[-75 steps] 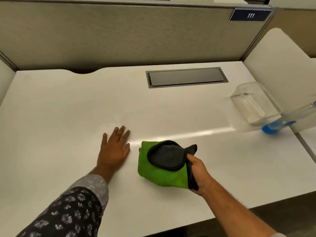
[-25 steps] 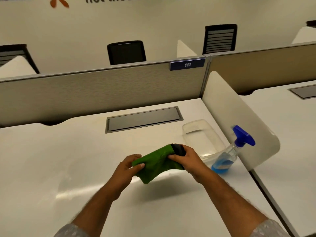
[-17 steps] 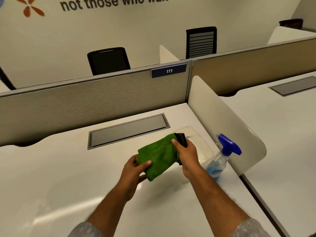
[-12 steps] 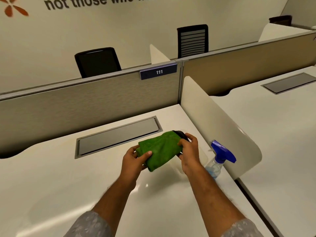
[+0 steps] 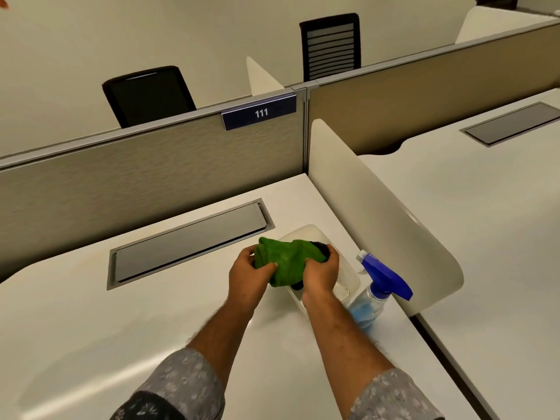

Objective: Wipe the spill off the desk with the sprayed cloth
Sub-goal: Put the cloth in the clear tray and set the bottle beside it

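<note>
Between your two hands, both sets of fingers [image 5: 271, 266] are clenched on the bunched green microfibre cloth with a dark grey inner layer [image 5: 288, 262]. Left hand [image 5: 248, 277] pinches the near-left end, thumb on top. Right hand [image 5: 321, 275] wraps the far-right end, where the grey layer shows. Opposed grips like that read as wringing or re-folding, not wiping.

Cloth is held off the white desk [image 5: 121, 328], directly over the clear rectangular plastic tub [image 5: 348, 278]. Judgement: you hold it there so any drip lands in the tub and not on the surface just cleaned. Whether cloth touches the tub rim — cannot tell.

Clear spray bottle with blue liquid and a blue trigger head [image 5: 378, 286] stands just beside the tub on its right, close against the curved white side divider [image 5: 378, 213]. Sensible parking: within reach, out of the wiping lane.

No spill visible on the desk; only glare streaks near your sleeves. Wiping looks mostly done, or the spill is too faint to see.

Grey recessed cable hatch [image 5: 188, 244] sits left of the cloth, well clear.
</note>
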